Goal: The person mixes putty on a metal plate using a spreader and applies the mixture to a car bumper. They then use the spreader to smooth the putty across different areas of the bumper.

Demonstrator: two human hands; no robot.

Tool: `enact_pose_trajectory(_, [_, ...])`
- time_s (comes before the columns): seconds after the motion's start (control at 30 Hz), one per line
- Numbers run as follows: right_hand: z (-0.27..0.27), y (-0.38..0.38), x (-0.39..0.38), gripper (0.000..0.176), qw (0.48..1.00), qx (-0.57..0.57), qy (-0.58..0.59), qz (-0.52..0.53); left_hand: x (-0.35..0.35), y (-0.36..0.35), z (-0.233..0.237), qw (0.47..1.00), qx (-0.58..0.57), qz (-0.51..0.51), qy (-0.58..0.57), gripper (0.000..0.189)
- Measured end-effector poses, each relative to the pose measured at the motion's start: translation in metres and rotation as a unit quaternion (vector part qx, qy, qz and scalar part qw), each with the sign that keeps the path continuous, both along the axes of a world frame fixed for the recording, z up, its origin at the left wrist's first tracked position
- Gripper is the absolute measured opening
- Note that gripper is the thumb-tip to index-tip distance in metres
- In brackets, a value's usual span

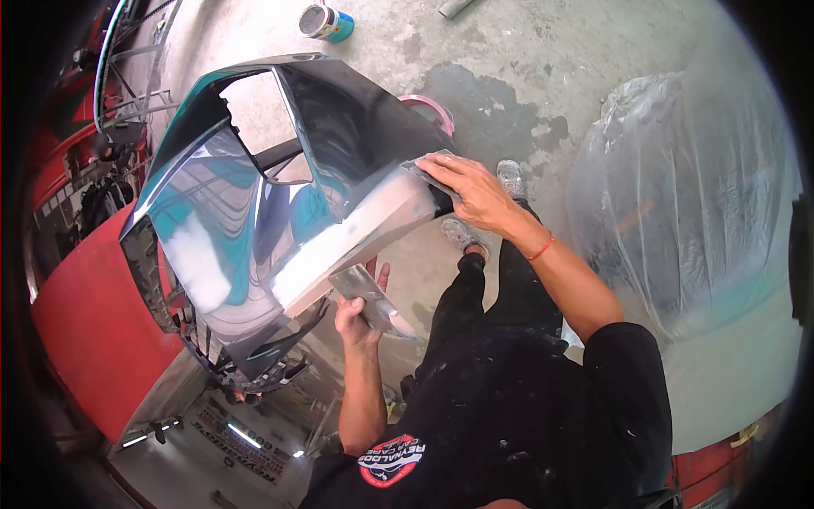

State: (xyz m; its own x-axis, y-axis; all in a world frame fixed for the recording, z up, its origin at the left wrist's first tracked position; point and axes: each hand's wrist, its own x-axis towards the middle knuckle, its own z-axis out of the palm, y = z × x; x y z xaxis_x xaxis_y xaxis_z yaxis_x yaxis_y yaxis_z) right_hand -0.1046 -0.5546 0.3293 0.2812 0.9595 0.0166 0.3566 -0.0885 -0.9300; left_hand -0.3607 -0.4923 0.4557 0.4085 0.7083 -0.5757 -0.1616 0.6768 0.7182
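Note:
My left hand (360,318) grips a flat grey metal plate (369,297), its thumb on the near face, just below the panel edge. My right hand (466,187) presses a thin grey piece (428,176) with its fingers on the upper right end of a large glossy dark car body part (339,110). Beneath and beside that hand runs a pale, whitish band (373,216) on the surface. Another whitish patch (199,267) lies farther left on the same part.
A labelled can (326,24) and a pink ring-shaped object (432,110) are on the concrete floor. Clear plastic sheeting (678,195) covers something at the right. A red panel (97,314) stands at the left. My shoes (465,235) are below the part.

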Motion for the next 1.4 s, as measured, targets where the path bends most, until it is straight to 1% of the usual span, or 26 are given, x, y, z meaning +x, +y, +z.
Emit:
enact_pose_trajectory(0.07, [-0.002,0.009,-0.006,0.077,1.0,0.015,0.008,-0.01,0.006,-0.001,0.002,1.0,0.01,-0.011,-0.012,0.075])
enact_pose_trajectory(0.13, [0.0,0.009,-0.016,0.076,1.0,0.027,-0.003,0.015,0.005,-0.002,0.0,1.0,0.004,-0.005,-0.009,0.077])
enact_pose_trajectory(0.2, [-0.004,0.001,-0.033,0.076,1.0,0.025,-0.008,0.003,0.004,-0.002,0.0,1.0,-0.004,0.001,-0.01,0.079])
enact_pose_trajectory(0.27, [-0.007,-0.011,-0.049,0.077,0.999,0.026,-0.022,-0.022,0.005,0.0,-0.001,1.0,-0.001,-0.001,0.023,0.081])
enact_pose_trajectory(0.33, [-0.004,-0.023,-0.052,0.077,1.0,0.017,-0.018,-0.018,0.004,0.001,-0.001,1.0,-0.001,-0.005,0.027,0.081])
enact_pose_trajectory(0.4, [-0.002,-0.033,-0.043,0.076,1.0,0.014,-0.01,-0.007,0.004,-0.001,-0.002,1.0,-0.003,-0.01,0.028,0.082])
enact_pose_trajectory(0.5, [-0.005,-0.033,-0.011,0.074,1.0,0.005,-0.009,0.004,0.003,0.0,-0.003,1.0,0.004,-0.013,0.022,0.081])
enact_pose_trajectory(0.53, [0.001,-0.027,0.001,0.072,0.999,-0.006,-0.017,-0.031,0.001,0.0,-0.005,1.0,-0.002,-0.01,0.012,0.081])
enact_pose_trajectory(0.57, [0.005,-0.02,0.009,0.072,0.999,-0.005,-0.016,-0.031,0.001,-0.001,-0.006,1.0,-0.007,-0.007,0.002,0.081])
enact_pose_trajectory(0.6, [0.008,-0.012,0.015,0.072,1.0,0.0,-0.008,-0.025,0.003,-0.001,-0.007,1.0,-0.007,-0.008,0.002,0.081])
enact_pose_trajectory(0.63, [0.008,-0.004,0.018,0.072,1.0,0.005,0.0,-0.018,0.008,-0.002,-0.008,1.0,-0.014,-0.024,-0.004,0.086])
enact_pose_trajectory(0.67, [0.005,0.005,0.018,0.071,1.0,0.013,0.014,0.011,0.013,-0.004,-0.009,0.999,-0.022,-0.04,-0.01,0.091])
enact_pose_trajectory(0.7, [0.003,0.012,0.016,0.071,1.0,0.013,0.014,0.011,0.017,-0.005,-0.01,0.999,-0.021,-0.04,-0.009,0.091])
enact_pose_trajectory(0.77, [-0.001,0.022,0.011,0.07,0.997,0.013,0.028,0.075,0.025,-0.007,-0.013,0.998,-0.03,-0.056,0.001,0.094])
enact_pose_trajectory(0.8, [-0.006,0.021,0.004,0.069,0.997,0.013,0.03,0.065,0.029,-0.008,-0.013,0.998,-0.028,-0.053,0.011,0.095])
enact_pose_trajectory(0.9, [-0.004,0.006,-0.008,0.069,0.997,0.008,0.04,0.061,0.032,-0.008,-0.018,0.996,-0.046,-0.065,0.027,0.093])
enact_pose_trajectory(0.93, [-0.003,0.0,-0.011,0.068,0.996,-0.002,0.06,0.066,0.033,-0.007,-0.018,0.996,-0.046,-0.066,0.026,0.093])
enact_pose_trajectory(1.03, [0.003,-0.017,-0.017,0.067,0.997,-0.008,0.056,0.048,0.032,-0.005,-0.017,0.995,-0.054,-0.08,0.032,0.092])
enact_pose_trajectory(1.1, [0.008,-0.023,-0.01,0.067,0.997,-0.014,0.063,0.049,0.031,-0.002,-0.018,0.995,-0.041,-0.085,0.017,0.077])
enact_pose_trajectory(1.13, [0.008,-0.026,-0.004,0.066,0.996,-0.012,0.061,0.068,0.032,-0.001,-0.018,0.995,-0.041,-0.09,0.016,0.077])
enact_pose_trajectory(1.17, [0.009,-0.029,0.002,0.066,0.994,-0.011,0.059,0.087,0.033,-0.002,-0.017,0.994,-0.042,-0.094,0.021,0.084])
enact_pose_trajectory(1.2, [0.009,-0.03,0.011,0.066,0.995,-0.012,0.058,0.084,0.034,-0.002,-0.017,0.994,-0.043,-0.095,0.027,0.092])
enact_pose_trajectory(1.27, [0.006,-0.024,0.032,0.063,0.991,-0.011,0.136,-0.011,0.032,-0.001,-0.019,0.994,-0.044,-0.1,0.028,0.092])
enact_pose_trajectory(1.37, [-0.008,-0.01,0.039,0.063,0.993,-0.034,0.11,-0.02,0.032,0.0,-0.019,0.994,-0.041,-0.101,0.028,0.092])
enact_pose_trajectory(1.4, [-0.016,-0.004,0.035,0.064,0.995,-0.018,0.099,0.003,0.032,-0.001,-0.019,0.994,-0.037,-0.097,0.025,0.092])
